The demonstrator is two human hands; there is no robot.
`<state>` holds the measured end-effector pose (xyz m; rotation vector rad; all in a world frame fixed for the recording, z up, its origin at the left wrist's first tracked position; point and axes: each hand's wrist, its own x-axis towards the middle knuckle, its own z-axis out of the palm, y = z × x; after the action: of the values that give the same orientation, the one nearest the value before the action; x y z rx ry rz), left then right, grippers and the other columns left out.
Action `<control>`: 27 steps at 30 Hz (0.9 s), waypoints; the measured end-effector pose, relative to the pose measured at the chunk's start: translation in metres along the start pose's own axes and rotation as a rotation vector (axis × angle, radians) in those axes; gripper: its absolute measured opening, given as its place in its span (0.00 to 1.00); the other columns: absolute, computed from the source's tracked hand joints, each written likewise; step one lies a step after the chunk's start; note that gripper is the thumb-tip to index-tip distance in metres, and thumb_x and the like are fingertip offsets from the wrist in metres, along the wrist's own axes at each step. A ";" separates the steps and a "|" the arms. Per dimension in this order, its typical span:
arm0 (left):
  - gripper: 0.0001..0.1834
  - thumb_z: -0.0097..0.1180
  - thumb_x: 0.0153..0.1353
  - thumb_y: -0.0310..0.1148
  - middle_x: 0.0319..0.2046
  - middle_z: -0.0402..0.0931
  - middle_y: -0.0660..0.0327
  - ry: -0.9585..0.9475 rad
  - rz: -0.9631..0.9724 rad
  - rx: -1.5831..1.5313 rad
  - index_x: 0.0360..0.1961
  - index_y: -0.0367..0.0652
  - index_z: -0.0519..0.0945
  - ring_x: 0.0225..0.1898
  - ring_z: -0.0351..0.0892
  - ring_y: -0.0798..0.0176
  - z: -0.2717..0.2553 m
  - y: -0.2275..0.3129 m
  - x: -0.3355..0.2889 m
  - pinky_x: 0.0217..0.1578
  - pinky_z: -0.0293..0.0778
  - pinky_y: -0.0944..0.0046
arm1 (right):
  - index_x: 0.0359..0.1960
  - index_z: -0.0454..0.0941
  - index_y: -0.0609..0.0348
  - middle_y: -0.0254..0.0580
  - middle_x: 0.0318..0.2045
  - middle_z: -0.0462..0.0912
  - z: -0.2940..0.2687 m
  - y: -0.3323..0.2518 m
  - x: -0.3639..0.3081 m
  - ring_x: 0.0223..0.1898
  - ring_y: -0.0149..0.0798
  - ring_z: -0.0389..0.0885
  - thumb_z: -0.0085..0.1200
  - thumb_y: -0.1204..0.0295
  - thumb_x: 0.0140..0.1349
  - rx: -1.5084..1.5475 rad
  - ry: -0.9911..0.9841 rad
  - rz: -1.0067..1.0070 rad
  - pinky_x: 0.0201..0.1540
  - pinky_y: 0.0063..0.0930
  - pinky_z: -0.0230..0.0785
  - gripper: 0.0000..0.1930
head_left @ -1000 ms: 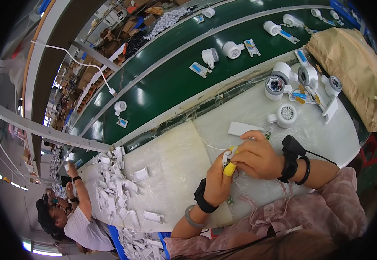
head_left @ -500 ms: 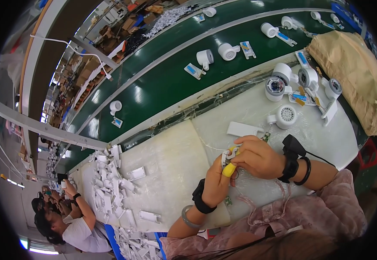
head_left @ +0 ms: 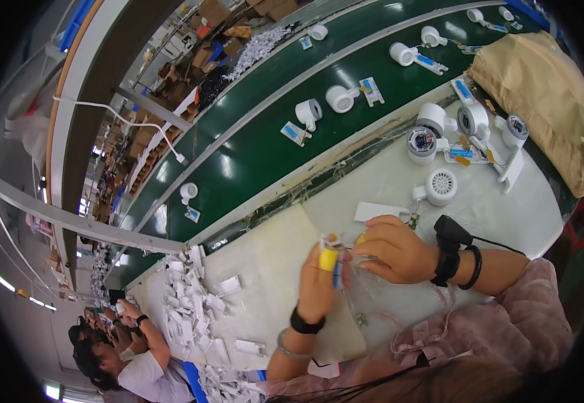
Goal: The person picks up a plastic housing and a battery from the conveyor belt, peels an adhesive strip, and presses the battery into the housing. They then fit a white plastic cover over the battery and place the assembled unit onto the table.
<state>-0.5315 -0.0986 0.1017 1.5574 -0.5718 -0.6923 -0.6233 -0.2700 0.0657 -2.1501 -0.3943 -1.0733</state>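
While both hands pinch it above the table (head_left: pixel 265 269): small white part (head_left: pixel 329 243), axis unclear | left hand (head_left: pixel 319 279), right hand (head_left: pixel 396 250) closed on it | green belt (head_left: pixel 251 151) beyond, factory hall.

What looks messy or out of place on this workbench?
The heap of small white parts at the bench's left end lies loose and jumbled, some spilling toward the edge. Right of it, both hands meet over a small piece with thin wires trailing loosely beneath. The white round units sit orderly.

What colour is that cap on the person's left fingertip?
Yellow: the finger cot on the left hand shows in the head view.
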 end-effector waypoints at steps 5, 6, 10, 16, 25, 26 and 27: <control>0.18 0.42 0.70 0.43 0.31 0.76 0.59 0.217 0.117 0.124 0.51 0.39 0.70 0.23 0.74 0.70 -0.074 0.017 0.053 0.20 0.75 0.68 | 0.38 0.78 0.54 0.38 0.39 0.78 -0.003 0.006 0.001 0.42 0.45 0.76 0.61 0.77 0.49 -0.029 -0.039 -0.009 0.45 0.38 0.69 0.13; 0.18 0.43 0.70 0.42 0.31 0.76 0.60 0.249 0.146 0.189 0.51 0.39 0.70 0.22 0.73 0.71 -0.089 0.024 0.068 0.20 0.74 0.69 | 0.38 0.78 0.54 0.38 0.39 0.78 -0.003 0.008 -0.002 0.41 0.45 0.76 0.60 0.78 0.49 -0.016 -0.097 0.003 0.43 0.37 0.69 0.13; 0.22 0.57 0.55 0.26 0.44 0.75 0.50 0.804 0.645 1.513 0.53 0.37 0.70 0.47 0.73 0.51 -0.138 0.021 0.120 0.48 0.69 0.57 | 0.37 0.79 0.54 0.39 0.39 0.78 0.000 0.007 -0.003 0.41 0.44 0.76 0.59 0.78 0.49 0.014 -0.144 0.038 0.41 0.35 0.69 0.12; 0.23 0.61 0.47 0.26 0.48 0.74 0.50 0.240 0.591 1.230 0.48 0.40 0.75 0.53 0.69 0.47 -0.110 -0.019 0.208 0.56 0.60 0.50 | 0.36 0.79 0.54 0.37 0.39 0.78 -0.001 0.009 -0.006 0.40 0.43 0.77 0.59 0.78 0.49 -0.011 -0.152 0.002 0.41 0.35 0.69 0.12; 0.19 0.62 0.48 0.27 0.50 0.69 0.53 0.390 0.369 1.209 0.45 0.45 0.78 0.54 0.65 0.47 -0.078 -0.049 0.263 0.52 0.67 0.54 | 0.35 0.78 0.55 0.36 0.35 0.79 -0.007 0.020 -0.004 0.36 0.41 0.77 0.56 0.75 0.50 -0.074 -0.102 0.028 0.38 0.34 0.68 0.09; 0.19 0.63 0.48 0.27 0.50 0.69 0.53 0.395 0.367 1.230 0.44 0.45 0.78 0.54 0.65 0.47 -0.079 -0.048 0.262 0.52 0.68 0.54 | 0.35 0.78 0.54 0.36 0.35 0.79 -0.008 0.020 -0.004 0.36 0.41 0.77 0.56 0.75 0.50 -0.083 -0.114 0.027 0.38 0.34 0.68 0.09; 0.19 0.63 0.48 0.27 0.50 0.69 0.53 0.395 0.368 1.234 0.44 0.45 0.78 0.54 0.65 0.47 -0.078 -0.047 0.262 0.52 0.68 0.54 | 0.35 0.78 0.54 0.36 0.35 0.79 -0.008 0.020 -0.005 0.36 0.41 0.77 0.56 0.75 0.50 -0.092 -0.126 0.027 0.37 0.34 0.69 0.09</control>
<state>-0.2954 -0.2258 0.0322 2.5170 -1.0320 0.3832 -0.6202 -0.2904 0.0562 -2.3060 -0.3798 -0.9608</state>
